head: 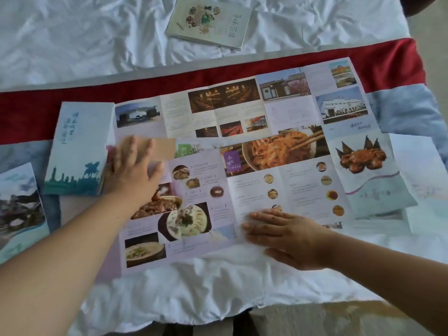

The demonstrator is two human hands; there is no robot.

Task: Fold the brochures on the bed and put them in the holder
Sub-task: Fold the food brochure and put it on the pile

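A large brochure [254, 154] is spread open, food pics up, across the bed [72, 40] & its red runner [388, 59]. The L hand [131, 170] is laid flat on the sheet's left part, fingers straight & spread, nothing grasped. The R hand [288, 236] is pressed flat on the lower middle, likewise released. A folded brochure [80, 151] is seen just beside the L hand; a booklet [209, 23] lies well apart.

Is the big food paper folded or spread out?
Spread out. The food brochure lies flat across the bed with its many panels showing, and the left hand and right hand rest on it.
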